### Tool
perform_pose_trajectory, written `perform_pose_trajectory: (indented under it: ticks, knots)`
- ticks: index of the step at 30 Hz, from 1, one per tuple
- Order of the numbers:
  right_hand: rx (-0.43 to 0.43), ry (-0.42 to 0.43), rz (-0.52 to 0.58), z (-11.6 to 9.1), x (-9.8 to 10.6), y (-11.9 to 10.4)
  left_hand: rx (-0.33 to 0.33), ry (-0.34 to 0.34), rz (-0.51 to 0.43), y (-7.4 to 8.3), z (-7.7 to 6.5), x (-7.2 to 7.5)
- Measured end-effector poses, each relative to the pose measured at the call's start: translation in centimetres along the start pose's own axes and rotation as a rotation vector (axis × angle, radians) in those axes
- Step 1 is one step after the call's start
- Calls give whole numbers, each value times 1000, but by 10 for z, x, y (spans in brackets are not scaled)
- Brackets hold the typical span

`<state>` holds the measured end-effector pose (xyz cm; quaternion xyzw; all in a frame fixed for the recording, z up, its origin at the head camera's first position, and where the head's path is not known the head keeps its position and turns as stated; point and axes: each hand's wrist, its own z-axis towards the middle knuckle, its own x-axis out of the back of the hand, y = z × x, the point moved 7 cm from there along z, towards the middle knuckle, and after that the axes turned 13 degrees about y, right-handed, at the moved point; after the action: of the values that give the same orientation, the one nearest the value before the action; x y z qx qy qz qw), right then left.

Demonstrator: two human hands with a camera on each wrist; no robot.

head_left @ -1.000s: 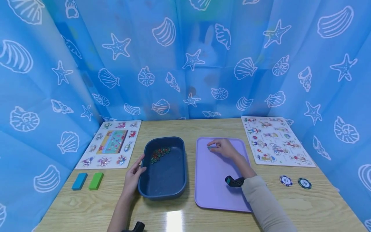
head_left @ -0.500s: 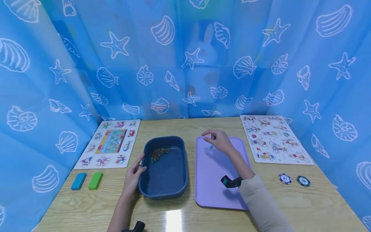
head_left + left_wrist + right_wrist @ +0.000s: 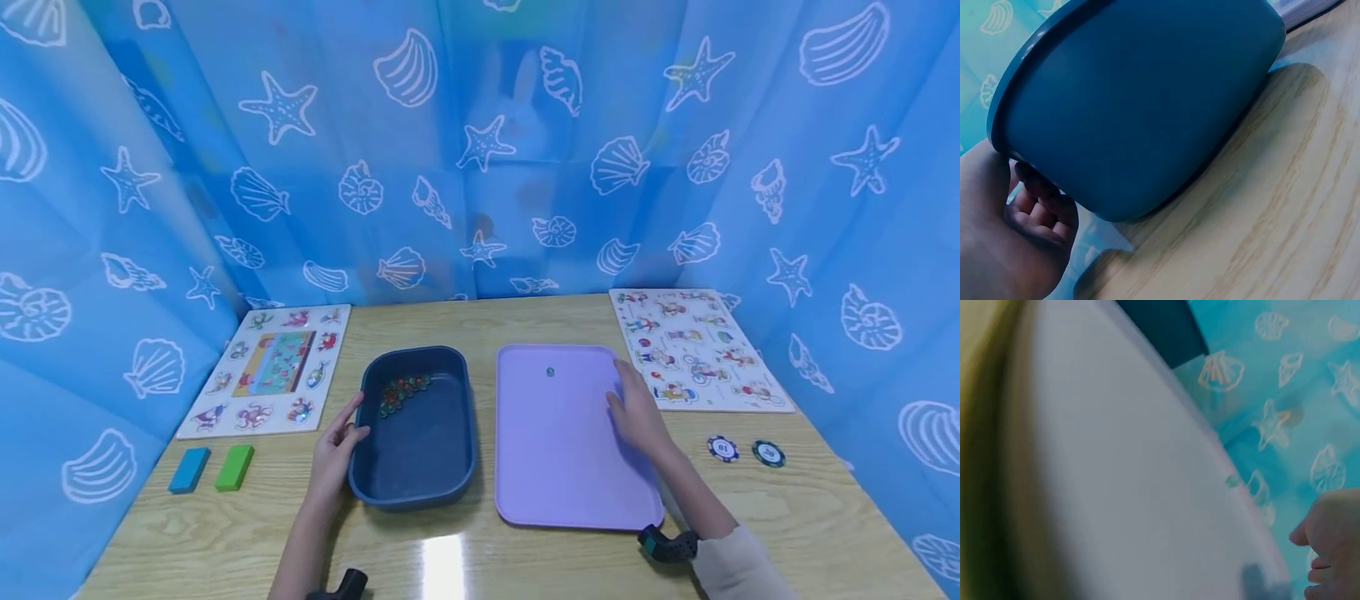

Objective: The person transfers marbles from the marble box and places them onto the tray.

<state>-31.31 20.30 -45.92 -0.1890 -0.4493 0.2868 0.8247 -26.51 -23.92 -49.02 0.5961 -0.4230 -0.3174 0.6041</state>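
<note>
My left hand (image 3: 333, 454) holds the left wall of a dark blue bin (image 3: 412, 458), thumb over the rim, fingers curled against the outside in the left wrist view. Several green and reddish glass beads (image 3: 397, 394) lie at the bin's far left. One green glass bead (image 3: 551, 372) sits alone near the far edge of a purple tray (image 3: 562, 467). At the tray's right edge is my right hand (image 3: 637, 412), its thumb over the tray and nothing held. In the right wrist view that hand shows apart from the tray; contact with the rim cannot be told.
A picture puzzle board (image 3: 262, 371) lies back left, another (image 3: 697, 350) back right. Blue (image 3: 190, 470) and green (image 3: 235, 467) blocks lie left of the bin. Two poker chips, one white and blue (image 3: 723, 448), one dark (image 3: 768, 453), lie at right. A curtain (image 3: 487, 167) encloses the table.
My right hand has let go of the green bead on the tray, lifted off, and moved right and nearer to the tray's right edge. The left hand stays on the bin.
</note>
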Motion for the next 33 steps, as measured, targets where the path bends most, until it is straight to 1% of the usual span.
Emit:
perform_pose_trajectory:
  ticks: [4,9,13,15,16,18,20,21,23,26,28,30,33]
  knots:
    - [-17,-26,-3,-7,-8,19,10,2,5,0,-1,0]
    - [-69,-52,27,-5,-22,28,21,-15,-4,0,-1,0]
    - [-111,-91,41,-2,-27,28,14,-24,5,0,0,0]
    - [-113,-95,49,-1,-26,25,8,-24,10,0,0,0]
    - [-107,-96,56,0,-24,22,7,-24,11,0,0,0]
    - [-53,-88,64,6,-20,13,0,-27,15,-1,0,-1]
    - [24,-104,68,15,-14,-6,-6,-33,21,-1,0,-2]
    - [72,-127,66,21,-12,-18,-12,-35,26,-1,0,-2]
    - [181,-194,59,33,-11,-47,-23,-35,42,-1,0,-2]
    - [303,-323,95,48,-18,-99,-41,-28,53,0,1,0]
    - [371,-391,156,54,-30,-133,-53,-31,52,2,1,0]
    - [425,-445,231,58,-46,-165,-65,-38,41,3,2,1]
    - [488,-507,304,58,-78,-201,-68,-48,21,3,2,0]
